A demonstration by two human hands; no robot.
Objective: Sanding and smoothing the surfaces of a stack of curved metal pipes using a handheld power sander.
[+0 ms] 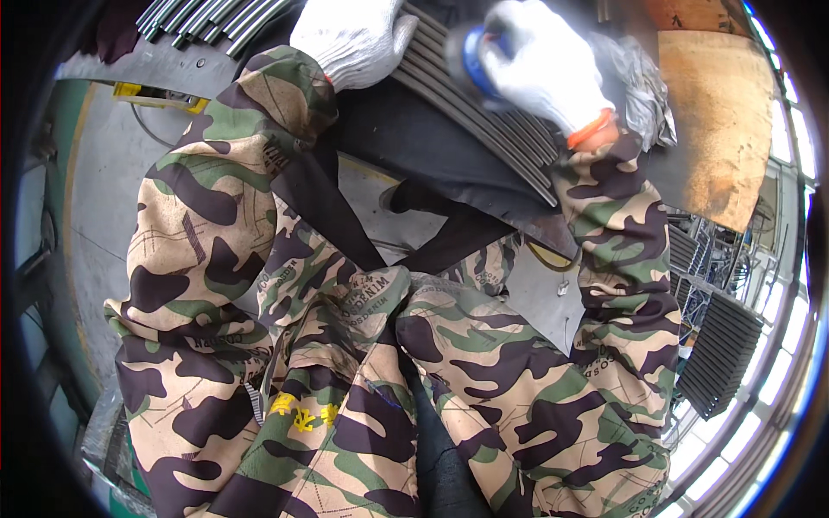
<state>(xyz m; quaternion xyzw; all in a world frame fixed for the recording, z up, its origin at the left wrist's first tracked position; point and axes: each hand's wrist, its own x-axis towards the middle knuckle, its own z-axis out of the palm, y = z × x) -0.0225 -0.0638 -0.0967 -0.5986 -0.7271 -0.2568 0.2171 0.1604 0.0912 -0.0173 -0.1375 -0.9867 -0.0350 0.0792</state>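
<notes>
My right hand (548, 65), in a white knitted glove with an orange cuff, is closed on a blue ring-shaped thing (477, 62). Motion blurs it, so its exact kind does not show. Beneath that hand a row of slim grey metal rods (484, 112) lies side by side, slanting across a black-covered table (389, 129). At the rods' upper left end is my left hand (350, 39), also white-gloved, its thumb beside them. The other fingers of this hand are hidden behind it and past the top edge, so what it grips cannot be made out.
More shiny metal rods (211, 22) lie at the upper left. Crumpled silvery-grey wrapping (643, 91) is right of my right hand, by a stained brown board (721, 121). Dark stacked bars (718, 354) stand at the far right. A yellow item (155, 97) sits low on the left.
</notes>
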